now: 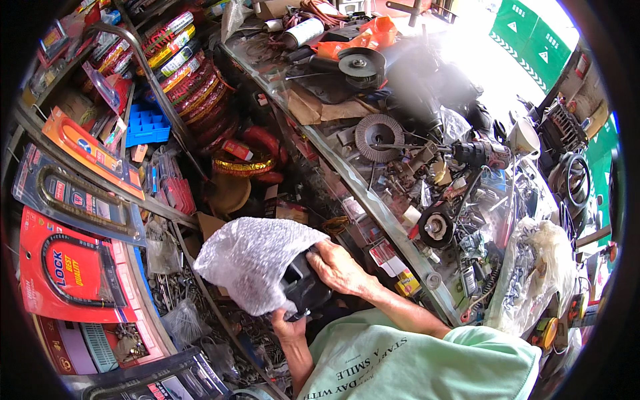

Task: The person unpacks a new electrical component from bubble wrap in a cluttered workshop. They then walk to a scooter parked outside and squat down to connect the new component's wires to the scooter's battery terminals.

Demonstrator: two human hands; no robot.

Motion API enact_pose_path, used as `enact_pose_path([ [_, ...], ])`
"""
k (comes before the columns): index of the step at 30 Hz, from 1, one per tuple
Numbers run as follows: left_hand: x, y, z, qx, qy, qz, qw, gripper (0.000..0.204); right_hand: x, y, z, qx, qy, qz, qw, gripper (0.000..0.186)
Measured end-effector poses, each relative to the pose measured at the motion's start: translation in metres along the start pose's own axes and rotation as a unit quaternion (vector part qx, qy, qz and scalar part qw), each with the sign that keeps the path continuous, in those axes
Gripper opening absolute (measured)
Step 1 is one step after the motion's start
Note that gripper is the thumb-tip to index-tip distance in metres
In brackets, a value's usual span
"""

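A black, boxy plastic object (303, 285) sits partly inside a white bubble wrap bag (250, 257), in front of my body. Its kind I cannot make out, since the wrap hides the far end. My right hand (341, 268) is closed over its upper right side, with the fingers curled round the edge. From below, my left hand (289, 327) pinches the lower edge, where the wrap's rim meets the black object. A small dark piece (297, 315) sticks out beside my left fingertips.
On the right, a glass-topped counter (400, 243) bears an angle grinder (360, 67), a drill (483, 152), a toothed round disc (379, 139) and loose parts. Packaged cable locks (73, 267) fill the left shelves. Wrapped tyres (200, 87) stack behind, near a blue compartment tray (147, 125).
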State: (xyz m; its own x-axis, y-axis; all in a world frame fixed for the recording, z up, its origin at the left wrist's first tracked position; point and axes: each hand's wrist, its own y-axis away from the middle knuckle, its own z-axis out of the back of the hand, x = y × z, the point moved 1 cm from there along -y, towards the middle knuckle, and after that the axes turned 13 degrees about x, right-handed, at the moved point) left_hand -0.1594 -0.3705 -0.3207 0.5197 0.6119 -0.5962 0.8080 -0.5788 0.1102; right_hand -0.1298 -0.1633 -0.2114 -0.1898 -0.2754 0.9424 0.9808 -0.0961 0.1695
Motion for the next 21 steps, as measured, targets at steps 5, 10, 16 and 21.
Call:
enact_pose_path([
  [5, -0.003, -0.006, -0.013, -0.024, 0.024, 0.0, 0.999, 0.054, 0.018, 0.008, -0.007, -0.079, 0.006, 0.035, 0.996, 0.06],
  [10, -0.01, -0.001, -0.015, -0.077, 0.053, -0.001, 0.996, 0.03, 0.035, 0.018, -0.002, -0.073, 0.236, -0.007, 0.969, 0.054],
  [16, -0.008, -0.005, -0.003, -0.117, 0.022, -0.012, 0.993, 0.03, 0.059, 0.02, -0.008, -0.142, 0.329, 0.002, 0.934, 0.035],
  [21, -0.002, -0.001, -0.004, -0.125, -0.026, -0.021, 0.992, 0.034, 0.067, 0.022, -0.012, -0.226, 0.338, 0.03, 0.913, 0.032],
])
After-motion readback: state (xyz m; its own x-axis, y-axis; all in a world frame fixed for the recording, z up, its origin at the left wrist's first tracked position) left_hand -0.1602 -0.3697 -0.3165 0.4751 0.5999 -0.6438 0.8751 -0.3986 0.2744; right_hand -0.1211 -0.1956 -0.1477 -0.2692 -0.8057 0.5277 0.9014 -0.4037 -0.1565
